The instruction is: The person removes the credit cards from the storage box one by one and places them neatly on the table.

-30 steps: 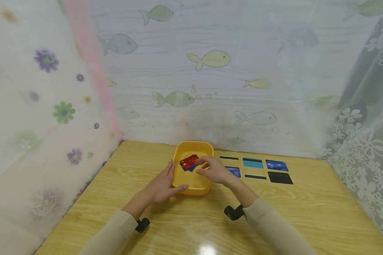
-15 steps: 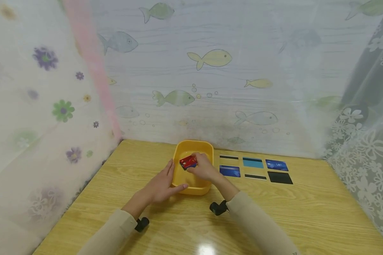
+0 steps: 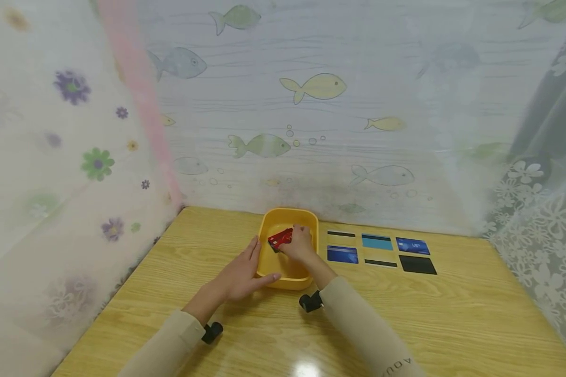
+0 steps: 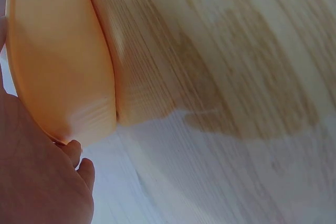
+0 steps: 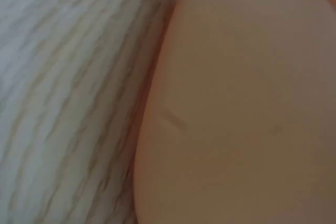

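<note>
In the head view, a yellow plastic box (image 3: 290, 283) stands on the wooden table near the back curtain. My left hand (image 3: 238, 275) rests against its left side and near corner, fingers stretched along the rim and thumb over the front edge. My right hand (image 3: 300, 245) reaches inside and pinches a red card (image 3: 279, 240) at its right end. A darker edge shows beneath that card; the fingers hide the rest. The left wrist view has the box's outer wall (image 4: 63, 56) beside my hand. Only the box wall (image 5: 236, 103) and tabletop appear in the right wrist view.
Right of the box lie two rows of cards: a blue one (image 3: 343, 254), a light blue one (image 3: 377, 241), a blue printed one (image 3: 412, 245), a black one (image 3: 417, 264), and two pale ones with dark stripes. A fish-print curtain (image 3: 311, 173) hangs behind the table.
My right hand has moved left and down into the box, from hovering half-curled beside the cards to pinching the red card. The left hand keeps its place on the box.
</note>
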Demonstrator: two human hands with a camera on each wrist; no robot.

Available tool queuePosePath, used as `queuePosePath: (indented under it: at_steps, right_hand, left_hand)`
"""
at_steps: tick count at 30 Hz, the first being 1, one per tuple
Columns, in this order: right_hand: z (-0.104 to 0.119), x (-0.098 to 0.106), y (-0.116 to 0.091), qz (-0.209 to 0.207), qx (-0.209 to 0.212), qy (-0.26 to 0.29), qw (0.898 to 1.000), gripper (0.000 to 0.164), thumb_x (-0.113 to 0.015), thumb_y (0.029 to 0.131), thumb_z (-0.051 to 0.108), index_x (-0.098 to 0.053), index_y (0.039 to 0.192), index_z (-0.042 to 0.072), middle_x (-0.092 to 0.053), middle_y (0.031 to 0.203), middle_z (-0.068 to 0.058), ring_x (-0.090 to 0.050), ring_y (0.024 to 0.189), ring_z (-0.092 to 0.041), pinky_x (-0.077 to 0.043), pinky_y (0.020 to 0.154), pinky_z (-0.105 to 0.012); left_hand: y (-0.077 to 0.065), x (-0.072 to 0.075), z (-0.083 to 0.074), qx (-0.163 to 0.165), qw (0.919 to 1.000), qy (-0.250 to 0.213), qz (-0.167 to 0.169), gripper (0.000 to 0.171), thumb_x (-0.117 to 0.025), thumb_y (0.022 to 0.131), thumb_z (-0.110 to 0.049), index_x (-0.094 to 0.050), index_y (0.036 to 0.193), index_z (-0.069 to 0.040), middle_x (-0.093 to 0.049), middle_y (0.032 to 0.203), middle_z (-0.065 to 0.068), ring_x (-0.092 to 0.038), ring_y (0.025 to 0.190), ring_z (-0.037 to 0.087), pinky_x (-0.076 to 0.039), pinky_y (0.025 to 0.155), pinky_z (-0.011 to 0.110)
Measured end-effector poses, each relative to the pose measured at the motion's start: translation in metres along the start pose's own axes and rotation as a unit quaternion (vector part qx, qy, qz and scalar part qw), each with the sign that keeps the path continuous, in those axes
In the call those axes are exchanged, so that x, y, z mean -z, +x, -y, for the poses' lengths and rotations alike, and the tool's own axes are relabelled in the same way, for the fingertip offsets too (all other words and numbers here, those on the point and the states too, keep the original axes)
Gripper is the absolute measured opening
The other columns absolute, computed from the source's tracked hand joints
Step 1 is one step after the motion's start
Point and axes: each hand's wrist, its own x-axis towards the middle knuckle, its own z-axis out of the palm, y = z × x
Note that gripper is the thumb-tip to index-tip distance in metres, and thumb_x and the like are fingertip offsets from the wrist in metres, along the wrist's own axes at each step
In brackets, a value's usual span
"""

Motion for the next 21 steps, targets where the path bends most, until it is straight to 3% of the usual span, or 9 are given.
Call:
queuePosePath:
  at_steps: [8, 16, 21]
  right_hand:
    - [0.002, -0.007, 0.012, 0.003, -0.036, -0.054, 0.998, 0.092, -0.084, 0.084, 0.034, -0.035, 0.152, -0.004, -0.041, 0.142, -0.03, -0.04, 0.132, -0.045, -0.038, 0.113, -0.057]
    - [0.001, -0.012, 0.009, 0.007, -0.014, -0.125, 0.992, 0.069, -0.087, 0.08, 0.04, -0.058, 0.126, -0.002, -0.049, 0.122, -0.022, -0.042, 0.115, -0.038, -0.04, 0.101, -0.051]
    - [-0.002, -0.011, 0.01, 0.006, -0.01, -0.138, 0.99, 0.07, -0.09, 0.077, 0.043, -0.059, 0.123, 0.0, -0.05, 0.117, -0.019, -0.044, 0.112, -0.037, -0.041, 0.1, -0.051]
  left_hand:
    - [0.0, 0.0, -0.001, 0.005, 1.0, -0.004, -0.002, 0.115, -0.042, 0.092, -0.082, -0.006, 0.163, 0.002, -0.002, 0.171, 0.016, -0.02, 0.155, 0.034, -0.028, 0.122, 0.048]
    - [0.0, -0.003, 0.001, 0.012, 0.9999, 0.005, -0.001, 0.116, -0.039, 0.091, -0.084, -0.008, 0.163, 0.001, -0.001, 0.172, 0.014, -0.023, 0.154, 0.034, -0.03, 0.121, 0.049]
    - [0.001, -0.002, 0.001, 0.01, 0.9999, 0.0, -0.004, 0.117, -0.039, 0.09, -0.085, -0.007, 0.163, 0.001, -0.001, 0.172, 0.013, -0.024, 0.154, 0.034, -0.03, 0.121, 0.049]
